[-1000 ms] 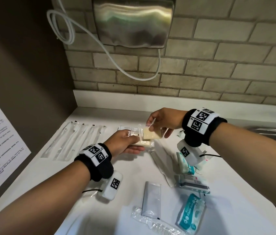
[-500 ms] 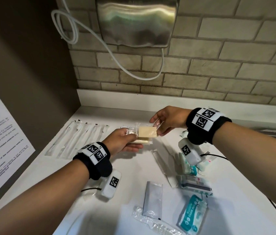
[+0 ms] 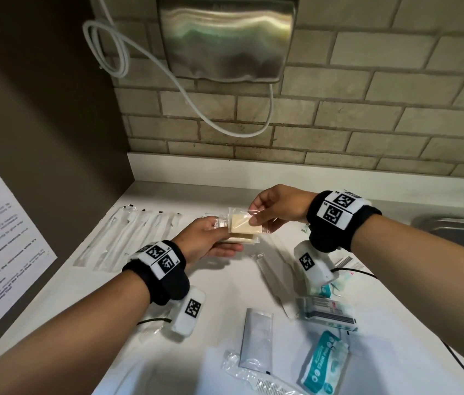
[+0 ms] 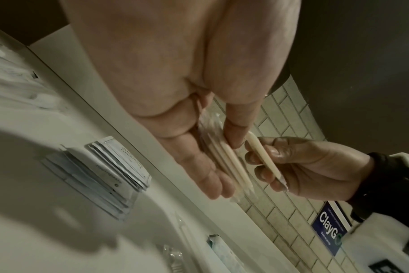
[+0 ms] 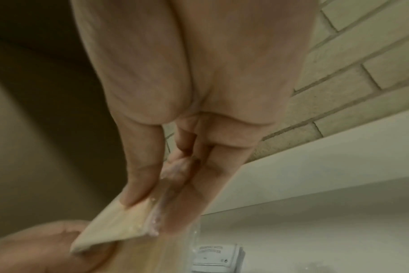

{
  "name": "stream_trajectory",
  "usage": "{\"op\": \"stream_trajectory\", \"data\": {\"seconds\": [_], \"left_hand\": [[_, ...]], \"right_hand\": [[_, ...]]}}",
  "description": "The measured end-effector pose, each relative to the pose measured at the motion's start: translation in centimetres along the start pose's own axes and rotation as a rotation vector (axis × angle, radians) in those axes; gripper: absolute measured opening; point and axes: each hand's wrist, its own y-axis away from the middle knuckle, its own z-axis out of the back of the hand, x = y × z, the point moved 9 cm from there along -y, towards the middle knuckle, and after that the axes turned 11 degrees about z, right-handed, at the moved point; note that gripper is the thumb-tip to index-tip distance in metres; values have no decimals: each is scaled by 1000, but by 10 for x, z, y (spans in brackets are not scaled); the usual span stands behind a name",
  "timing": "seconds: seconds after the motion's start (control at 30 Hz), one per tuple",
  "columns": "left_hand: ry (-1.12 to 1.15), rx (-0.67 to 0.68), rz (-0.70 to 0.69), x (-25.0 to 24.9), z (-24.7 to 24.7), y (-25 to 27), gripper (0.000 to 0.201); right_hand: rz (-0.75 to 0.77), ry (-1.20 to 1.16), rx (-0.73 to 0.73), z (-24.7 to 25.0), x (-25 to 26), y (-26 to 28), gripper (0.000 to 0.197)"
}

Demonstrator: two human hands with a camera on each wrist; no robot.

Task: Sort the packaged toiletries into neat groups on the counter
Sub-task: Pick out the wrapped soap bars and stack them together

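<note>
My left hand (image 3: 225,236) grips a small stack of cream soap bars (image 3: 242,239) in clear wrap, held above the white counter (image 3: 225,295). My right hand (image 3: 253,215) pinches one more wrapped soap bar (image 3: 243,223) by its right end, right on top of that stack. In the left wrist view the stacked bars (image 4: 227,162) show edge-on between thumb and fingers, and the right hand's bar (image 4: 264,155) is just apart from them. In the right wrist view thumb and fingers pinch the bar (image 5: 114,227).
A row of long clear packets (image 3: 128,238) lies at the left. A pile of sachets (image 4: 114,171) sits behind the hands. A packaged comb (image 3: 273,275), a small box (image 3: 327,309), a silver sachet (image 3: 256,337) and teal wipes (image 3: 325,366) lie scattered nearer. A sink (image 3: 459,232) is at the right.
The right hand has edged its soap bar slightly left over the stack in the left hand. Both hands keep their holds.
</note>
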Motion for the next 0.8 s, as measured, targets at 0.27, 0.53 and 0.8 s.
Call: {"op": "stream_trajectory", "data": {"seconds": [0.27,0.53,0.8], "left_hand": [[42,99,-18,-8,-12,2,28],[117,87,-39,-12,-8,0,25],[152,87,-11,-7,-8,0,25]], "right_hand": [[43,-28,-3,-3,6,-2,13],[-6,125,-33,6,0,-1,23],[-52,-76,26,-8,-9,-2,29]]}}
